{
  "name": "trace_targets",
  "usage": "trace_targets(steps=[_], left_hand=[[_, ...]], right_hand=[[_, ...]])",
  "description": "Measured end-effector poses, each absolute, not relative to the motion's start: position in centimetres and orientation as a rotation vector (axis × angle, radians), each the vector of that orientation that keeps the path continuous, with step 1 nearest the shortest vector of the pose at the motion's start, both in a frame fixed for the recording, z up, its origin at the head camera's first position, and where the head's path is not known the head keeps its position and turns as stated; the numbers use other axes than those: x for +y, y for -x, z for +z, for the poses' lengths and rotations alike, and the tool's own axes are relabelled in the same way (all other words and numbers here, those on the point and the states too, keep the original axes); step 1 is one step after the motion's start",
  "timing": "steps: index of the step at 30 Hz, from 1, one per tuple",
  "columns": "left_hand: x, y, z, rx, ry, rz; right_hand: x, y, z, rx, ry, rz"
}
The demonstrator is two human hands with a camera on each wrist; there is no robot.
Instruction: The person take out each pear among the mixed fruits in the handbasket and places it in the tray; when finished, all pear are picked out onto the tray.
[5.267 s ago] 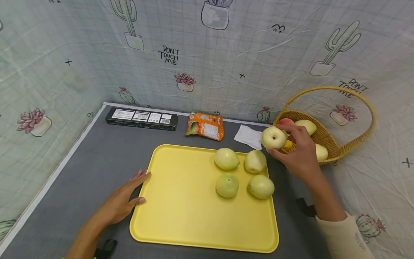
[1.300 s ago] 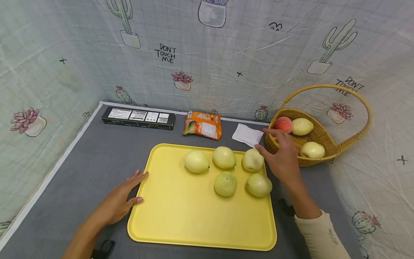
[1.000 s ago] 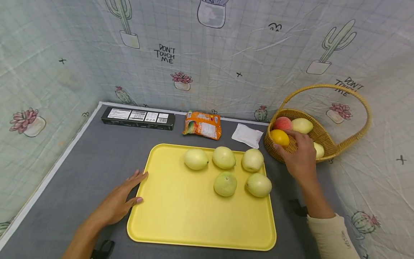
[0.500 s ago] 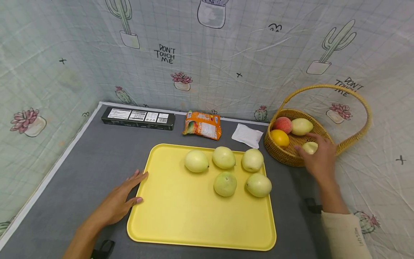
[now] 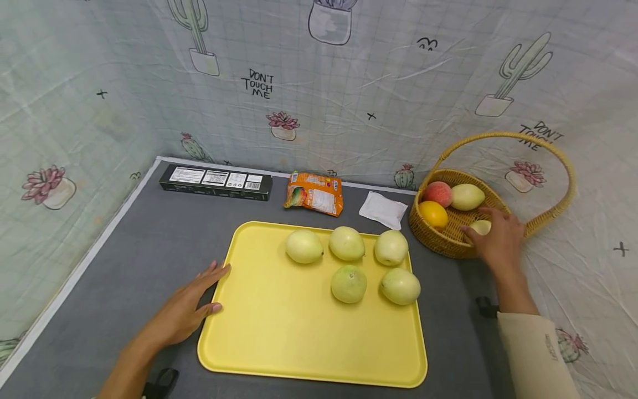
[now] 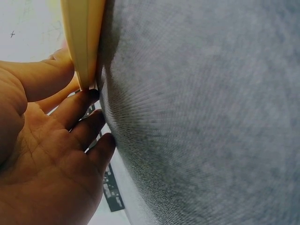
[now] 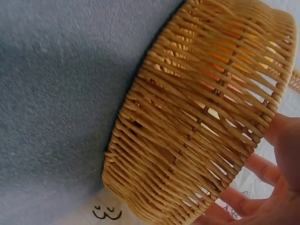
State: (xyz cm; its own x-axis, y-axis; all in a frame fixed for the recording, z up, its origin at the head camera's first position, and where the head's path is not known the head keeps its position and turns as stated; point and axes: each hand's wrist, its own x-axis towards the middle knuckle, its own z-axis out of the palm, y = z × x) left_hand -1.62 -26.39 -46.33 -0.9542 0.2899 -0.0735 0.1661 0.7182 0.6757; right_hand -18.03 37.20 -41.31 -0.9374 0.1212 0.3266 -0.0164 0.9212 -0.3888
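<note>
My right hand reaches over the front right rim of the wicker basket, thumb and fingers around a pale yellow-green pear that it mostly covers. In the right wrist view, the basket's woven side hides the pear and part of the fingers. A peach, an orange-yellow citrus fruit and another pale pear share the basket. At the left edge of the yellow tray, my left hand rests with straight fingers, its thumb over the rim.
Several pale green fruits lie on the tray, among them a pear and a rounder greener fruit. Behind it are a black box, an orange snack packet and a white sachet. The basket handle arches high at right.
Earlier, my right hand held a pale pear beside the basket; that pear now lies on the tray. Since then the hand has moved right to the basket's other pear. My left hand stays put.
</note>
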Motion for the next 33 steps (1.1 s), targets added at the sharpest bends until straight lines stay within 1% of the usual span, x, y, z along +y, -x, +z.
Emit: trace_targets(steps=[9, 20, 25, 33], left_hand=[[-26.4, 1.8, -46.3, 2.752, -0.377, 1.065], [-26.4, 1.8, -46.2, 2.754, -0.363, 1.047], [-26.4, 1.8, -46.2, 2.759, -0.368, 1.043], [-26.6, 1.5, -46.5, 2.751, -0.372, 1.075]], right_hand=[[38.0, 18.9, -41.3, -2.870, 0.132, 0.504], [38.5, 20.1, -41.6, -3.000, 0.102, 0.546], [38.2, 20.7, -41.7, -3.046, 0.136, 0.599], [37.8, 20.5, -41.8, -2.983, 0.204, 0.646]])
